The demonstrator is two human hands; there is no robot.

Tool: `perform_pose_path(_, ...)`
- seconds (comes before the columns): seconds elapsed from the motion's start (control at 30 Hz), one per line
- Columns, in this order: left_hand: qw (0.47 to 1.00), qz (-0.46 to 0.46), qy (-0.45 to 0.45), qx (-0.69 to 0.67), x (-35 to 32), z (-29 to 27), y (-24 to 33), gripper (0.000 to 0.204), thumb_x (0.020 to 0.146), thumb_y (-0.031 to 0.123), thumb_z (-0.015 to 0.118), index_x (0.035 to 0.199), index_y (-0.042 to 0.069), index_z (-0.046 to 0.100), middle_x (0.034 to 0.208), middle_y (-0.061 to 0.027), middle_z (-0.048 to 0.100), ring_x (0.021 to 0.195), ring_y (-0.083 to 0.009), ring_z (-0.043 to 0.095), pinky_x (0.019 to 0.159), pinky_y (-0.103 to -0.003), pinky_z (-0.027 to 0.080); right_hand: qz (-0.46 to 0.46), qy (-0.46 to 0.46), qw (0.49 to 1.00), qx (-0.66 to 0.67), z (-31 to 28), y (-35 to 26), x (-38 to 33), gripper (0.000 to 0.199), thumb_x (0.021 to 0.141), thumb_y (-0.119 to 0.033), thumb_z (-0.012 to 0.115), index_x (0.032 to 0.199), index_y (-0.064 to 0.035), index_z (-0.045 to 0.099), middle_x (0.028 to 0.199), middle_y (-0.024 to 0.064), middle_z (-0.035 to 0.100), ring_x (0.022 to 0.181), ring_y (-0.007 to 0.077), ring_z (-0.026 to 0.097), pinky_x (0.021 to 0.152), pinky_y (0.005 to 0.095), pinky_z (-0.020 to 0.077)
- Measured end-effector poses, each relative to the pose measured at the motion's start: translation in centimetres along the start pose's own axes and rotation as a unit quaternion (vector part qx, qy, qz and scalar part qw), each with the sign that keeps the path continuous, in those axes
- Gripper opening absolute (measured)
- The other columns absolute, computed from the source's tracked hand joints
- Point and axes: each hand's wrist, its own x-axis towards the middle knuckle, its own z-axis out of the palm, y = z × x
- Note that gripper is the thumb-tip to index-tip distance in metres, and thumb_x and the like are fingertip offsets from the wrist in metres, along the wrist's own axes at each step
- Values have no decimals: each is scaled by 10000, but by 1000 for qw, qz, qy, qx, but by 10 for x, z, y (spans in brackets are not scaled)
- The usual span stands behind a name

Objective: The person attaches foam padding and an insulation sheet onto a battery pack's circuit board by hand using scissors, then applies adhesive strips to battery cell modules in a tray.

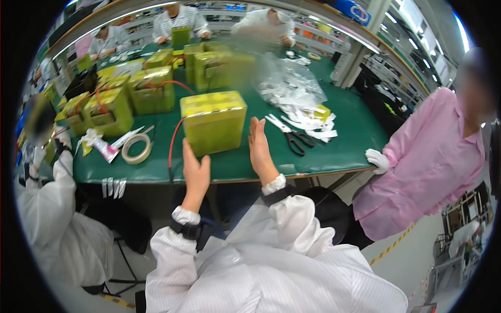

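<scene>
Table: the long green-topped table (334,151) carries everything; the places below are given from the nearest block.
Nearest block: a yellow-green, film-wrapped rectangular block (214,121) stands upright near the table's front edge, right before the person, with a red wire (172,143) trailing down from its left side to the table edge.
Other blocks: a crowd of similar yellow-green blocks (151,89) stands behind and to the left of it, some also with red wires; these look set aside.
Clear bags: a heap of clear plastic bags and white strips (295,91) lies behind and to the right of the block.
Left hand: the left hand (195,175) is raised just in front of the block's lower left corner, fingers spread, grip empty.
Right hand: the right hand (259,151) stands flat and wide open just beside the block's right face, holding nothing.
Scissors: black-handled scissors (289,135) lie to the right of the block, untouched.
Tape: a pale tape roll (136,148) lies to its left.
Progress: the block looks wrapped and wired, I'd judge; neither hand has hold of it.
</scene>
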Motion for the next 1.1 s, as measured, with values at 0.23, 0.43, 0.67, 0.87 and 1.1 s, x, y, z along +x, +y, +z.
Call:
perform_pose_path(0.23,997,-26,-38,-65,5,1,1,604,806,117,513,1316,-59,241,1363,-231,265,1254,-339,293,1026,-352,239,-52,-11,991,-124,-6,-2,10,635,887,-446,445,1244,74,377,1257,184,440,1170,246,411,983,306,304)
perform_pose_path(0.43,972,-90,27,-217,69,-36,50,462,916,268,448,1253,-42,389,1287,-134,415,1205,-193,371,992,-282,283,-96,87,976,-174,2,-59,-11,599,860,-333,538,1273,44,323,1278,182,377,1174,258,372,971,328,291)
perform_pose_path(0.67,957,-153,-135,-205,120,-41,24,751,893,580,166,1203,-38,458,1227,-133,481,1179,-198,406,1018,-303,247,-6,-52,990,-128,42,-49,-42,254,873,-232,537,970,-34,413,889,43,440,793,117,429,724,242,379)
perform_pose_path(0.87,920,-177,-245,-250,106,-43,25,908,787,712,96,1280,1,372,1258,-91,459,1178,-177,399,1013,-294,245,-14,-27,980,-195,44,-30,-8,412,898,-396,459,947,2,365,832,56,378,763,133,390,735,245,385)
perform_pose_path(1.1,870,-36,-409,-274,9,-32,85,712,899,522,122,1376,-6,126,1434,-145,142,1334,-238,93,1064,-326,93,184,-263,923,214,-16,-65,84,847,821,-677,154,1187,42,414,1247,135,450,1177,226,400,999,381,271)
